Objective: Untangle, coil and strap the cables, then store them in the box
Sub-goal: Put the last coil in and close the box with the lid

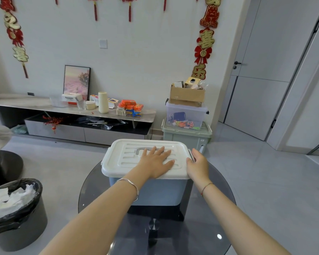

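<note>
1. Nearest, the round glass worktop (219, 203) carries the storage box (155, 192), which stands under both grips
2. The left grip (156, 161) lies released, palm flat and fingers spread on the white lid (125, 159), just this side of the recessed handle (142, 150)
3. The right grip (198, 162) is released too, fingers near straight against the side latch (191, 153) at the lid's edge
4. No cables show; with the lid on, they are probably inside, beneath the left grip
5. The box looks like rigid, smooth plastic, likely light if it holds only cables; the lid may flex, so lift by the handle or under the rim at both ends
</note>
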The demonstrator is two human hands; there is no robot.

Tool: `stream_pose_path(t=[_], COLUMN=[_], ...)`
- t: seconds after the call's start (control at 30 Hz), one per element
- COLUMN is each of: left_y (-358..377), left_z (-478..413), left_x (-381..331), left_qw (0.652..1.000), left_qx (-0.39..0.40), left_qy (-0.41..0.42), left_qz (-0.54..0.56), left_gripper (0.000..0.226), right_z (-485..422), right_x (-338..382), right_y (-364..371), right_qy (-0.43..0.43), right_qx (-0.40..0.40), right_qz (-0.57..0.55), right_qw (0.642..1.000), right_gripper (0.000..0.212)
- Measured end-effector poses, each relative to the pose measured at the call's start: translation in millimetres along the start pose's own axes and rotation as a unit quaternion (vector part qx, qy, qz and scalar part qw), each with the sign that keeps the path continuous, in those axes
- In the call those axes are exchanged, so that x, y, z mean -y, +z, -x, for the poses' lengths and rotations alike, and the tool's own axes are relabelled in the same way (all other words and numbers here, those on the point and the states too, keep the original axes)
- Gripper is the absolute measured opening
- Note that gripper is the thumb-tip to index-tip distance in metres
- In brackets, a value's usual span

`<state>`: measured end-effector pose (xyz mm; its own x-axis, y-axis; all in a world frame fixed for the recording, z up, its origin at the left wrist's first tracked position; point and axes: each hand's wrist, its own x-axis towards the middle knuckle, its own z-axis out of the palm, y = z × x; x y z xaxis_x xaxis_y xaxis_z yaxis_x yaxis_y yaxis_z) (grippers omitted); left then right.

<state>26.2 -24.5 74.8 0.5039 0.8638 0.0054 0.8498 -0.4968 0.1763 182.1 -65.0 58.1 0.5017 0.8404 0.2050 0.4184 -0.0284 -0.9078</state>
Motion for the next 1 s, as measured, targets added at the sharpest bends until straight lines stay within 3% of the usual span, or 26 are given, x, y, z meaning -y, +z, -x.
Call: stream_pose_path(t=[0.13, 0.27, 0.37, 0.47, 0.57, 0.63, 0.7, 0.83, 1.0], left_y=[-2.6, -4.6, -7.7, -14.0, -17.7, -13.4, -6.5, 0.2, -0.4], left_z=[1.3, 10.8, 25.6, 43.6, 58.1, 60.5, 59.2, 51.6, 49.8], left_x=[-0.7, 9.3, 38.1, 82.0, 112.7, 119.5, 120.7, 116.7, 115.4], left_qw=[1.000, 0.993, 0.987, 0.965, 0.910, 0.824, 0.754, 0.721, 0.708], left_qx=[-0.012, -0.086, -0.135, -0.174, -0.130, -0.100, -0.111, -0.174, -0.140], left_qy=[0.009, 0.015, -0.072, -0.188, -0.309, -0.335, -0.333, -0.336, -0.350], left_qz=[0.010, 0.073, 0.059, 0.053, 0.242, 0.446, 0.555, 0.581, 0.597], left_gripper=[0.056, 0.054, 0.061, 0.070, 0.079, 0.066, 0.050, 0.038, 0.032], right_z=[1.2, 3.5, 2.4, 2.7, 2.6, 1.5, 1.0, 0.1, -0.5], right_x=[5.9, 6.8, 17.7, 31.0, 33.1, 32.3, 31.1, 30.2, 28.7], right_y=[0.1, -2.3, 7.6, 27.6, 43.2, 47.4, 48.8, 48.0, 45.0], right_qy=[-0.019, -0.077, -0.192, -0.221, -0.218, -0.216, -0.214, -0.213, -0.209], right_qx=[-0.002, 0.029, 0.085, 0.195, 0.265, 0.275, 0.273, 0.268, 0.266], right_qz=[0.039, 0.132, 0.265, 0.323, 0.348, 0.363, 0.369, 0.366, 0.368], right_qw=[0.999, 0.988, 0.941, 0.899, 0.873, 0.864, 0.862, 0.865, 0.866], right_gripper=[0.038, 0.034, 0.035, 0.043, 0.056, 0.059, 0.060, 0.060, 0.060])
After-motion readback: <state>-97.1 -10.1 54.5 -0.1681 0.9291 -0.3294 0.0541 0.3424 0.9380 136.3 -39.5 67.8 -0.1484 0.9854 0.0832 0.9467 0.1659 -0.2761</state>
